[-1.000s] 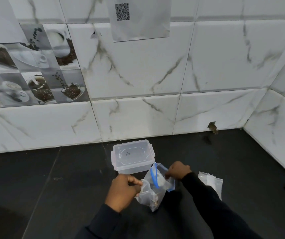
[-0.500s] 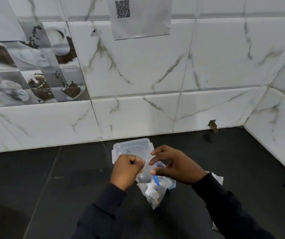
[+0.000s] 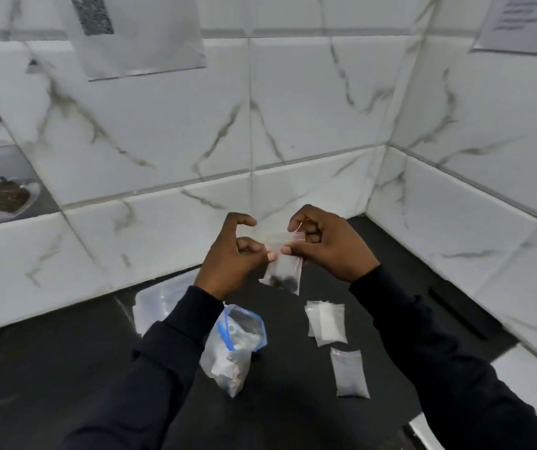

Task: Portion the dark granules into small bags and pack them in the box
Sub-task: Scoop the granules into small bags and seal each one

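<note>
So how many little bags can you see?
4. The held bag, with dark granules, is pinched by the left hand and right hand; two overlapping bags lie on the counter; the nearer bag lies beside them. More may hide in that stack.

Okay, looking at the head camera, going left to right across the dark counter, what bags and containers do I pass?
clear box → large zip bag → small bag of dark granules, held up above the counter → stack of empty small bags → single small bag, lying flat.
</note>
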Demonstrator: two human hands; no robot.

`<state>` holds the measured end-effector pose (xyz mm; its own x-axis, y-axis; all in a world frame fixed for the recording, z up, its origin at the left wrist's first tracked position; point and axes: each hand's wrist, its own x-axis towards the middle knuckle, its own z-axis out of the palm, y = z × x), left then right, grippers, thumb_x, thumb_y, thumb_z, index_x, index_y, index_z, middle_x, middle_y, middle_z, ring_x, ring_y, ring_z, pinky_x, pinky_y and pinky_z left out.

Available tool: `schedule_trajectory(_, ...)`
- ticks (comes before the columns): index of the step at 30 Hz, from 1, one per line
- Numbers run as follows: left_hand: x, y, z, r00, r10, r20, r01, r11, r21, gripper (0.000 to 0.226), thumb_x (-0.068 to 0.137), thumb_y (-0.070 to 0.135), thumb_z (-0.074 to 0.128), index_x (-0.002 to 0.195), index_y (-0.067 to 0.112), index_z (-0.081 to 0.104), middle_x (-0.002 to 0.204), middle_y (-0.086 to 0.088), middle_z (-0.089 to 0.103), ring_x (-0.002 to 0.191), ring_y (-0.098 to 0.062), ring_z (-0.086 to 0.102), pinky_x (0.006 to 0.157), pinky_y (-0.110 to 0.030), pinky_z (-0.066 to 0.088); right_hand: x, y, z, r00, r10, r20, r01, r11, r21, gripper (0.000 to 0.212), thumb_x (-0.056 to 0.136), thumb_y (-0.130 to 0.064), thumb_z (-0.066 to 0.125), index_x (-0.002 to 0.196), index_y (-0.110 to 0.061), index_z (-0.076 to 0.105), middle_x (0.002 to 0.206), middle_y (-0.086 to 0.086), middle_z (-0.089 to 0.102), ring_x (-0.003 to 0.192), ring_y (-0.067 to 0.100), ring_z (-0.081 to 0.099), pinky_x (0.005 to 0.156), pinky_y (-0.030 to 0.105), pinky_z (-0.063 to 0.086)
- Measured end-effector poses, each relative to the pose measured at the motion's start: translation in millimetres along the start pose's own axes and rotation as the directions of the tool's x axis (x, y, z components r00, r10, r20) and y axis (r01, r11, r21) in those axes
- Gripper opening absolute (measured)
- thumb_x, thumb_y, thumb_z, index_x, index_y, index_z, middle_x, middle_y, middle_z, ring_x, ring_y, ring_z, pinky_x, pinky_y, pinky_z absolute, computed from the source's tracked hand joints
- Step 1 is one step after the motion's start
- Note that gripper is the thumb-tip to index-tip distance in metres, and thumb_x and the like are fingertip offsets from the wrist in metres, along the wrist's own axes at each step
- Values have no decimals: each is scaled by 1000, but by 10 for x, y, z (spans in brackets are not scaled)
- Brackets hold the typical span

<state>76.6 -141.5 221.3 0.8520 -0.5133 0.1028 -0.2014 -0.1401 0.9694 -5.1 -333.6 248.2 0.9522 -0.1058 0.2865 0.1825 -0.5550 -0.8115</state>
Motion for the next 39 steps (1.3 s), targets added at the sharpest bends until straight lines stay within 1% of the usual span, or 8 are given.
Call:
schedule_trajectory(5, 69, -526, 798, 993, -73, 94, 76, 997, -22, 19, 76, -7, 75, 85, 9, 71, 64, -4, 72, 56, -14, 67, 62, -29, 56, -505, 763, -188, 954, 276, -117, -262, 957, 122, 16, 81, -15, 78, 96, -14, 72, 74, 6, 73, 60, 13, 68, 51, 28, 53)
schedule_trajectory(10, -84, -1238, 1519, 929, -313, 195, 286, 945, 157, 26, 67, 0, 68, 60, 24, 72, 62, -1, 72, 57, -20, 68, 64, -40, 61, -1213, 1723, 16, 763, 640, -86, -609, 757, 236, 7, 87, -8, 71, 87, -2, 71, 65, 12, 68, 53, 20, 64, 50, 28, 52)
schedule_trajectory(18, -353, -2025, 2073, 805, -547, 229, 480, 829, 288, 33, 70, 21, 77, 86, 29, 49, 89, -7, 69, 69, -27, 72, 49, -31, 58, -1756, 2398, 503, 513, 858, 28, -799, 466, 381, 7, 89, -1, 62, 85, -4, 65, 79, 17, 67, 66, 22, 67, 64, 38, 59)
schedule_trajectory(21, -306, -2126, 2141, 805, -558, 200, 494, 818, 294, 30, 71, 9, 63, 81, 32, 46, 84, -11, 69, 67, -30, 72, 52, -40, 62, -1679, 2412, 464, 571, 814, -109, -804, 581, 125, 7, 85, -15, 69, 85, -9, 64, 74, 5, 67, 60, 14, 64, 60, 31, 57)
schedule_trajectory(26, -282, -1978, 2096, 822, -531, 206, 446, 825, 346, 30, 76, 12, 63, 86, 34, 45, 84, -4, 68, 73, -23, 72, 63, -41, 63, -1169, 2488, 289, 797, 569, -205, -602, 719, -347, 25, 83, -31, 68, 107, -29, 60, 109, -6, 47, 103, 14, 44, 90, 30, 47)
schedule_trajectory(30, -284, -1807, 1968, 852, -489, 189, 412, 848, 334, 28, 73, 14, 66, 88, 29, 47, 78, 0, 64, 67, -19, 68, 63, -36, 61, -759, 2612, 276, 787, 595, -161, -592, 658, -465, 34, 81, -30, 70, 113, -36, 58, 120, -5, 40, 113, 20, 35, 99, 44, 41)
schedule_trajectory(35, -325, -1599, 1771, 876, -459, 148, 421, 878, 228, 21, 80, 12, 66, 91, 20, 50, 86, -15, 67, 56, -17, 66, 58, -36, 60, -680, 2630, 301, 730, 674, -116, -645, 622, -444, 10, 83, -24, 65, 81, -33, 61, 117, -4, 46, 116, 25, 39, 100, 50, 37)
schedule_trajectory(39, -334, -1359, 1595, 960, -276, 48, 263, 946, 189, 15, 84, 37, 64, 91, 31, 53, 96, 0, 64, 73, -16, 68, 68, -38, 62, -801, 2403, 370, 851, 496, -174, -518, 734, -439, 14, 79, -24, 74, 69, -29, 66, 113, -14, 45, 113, 13, 33, 91, 39, 34)
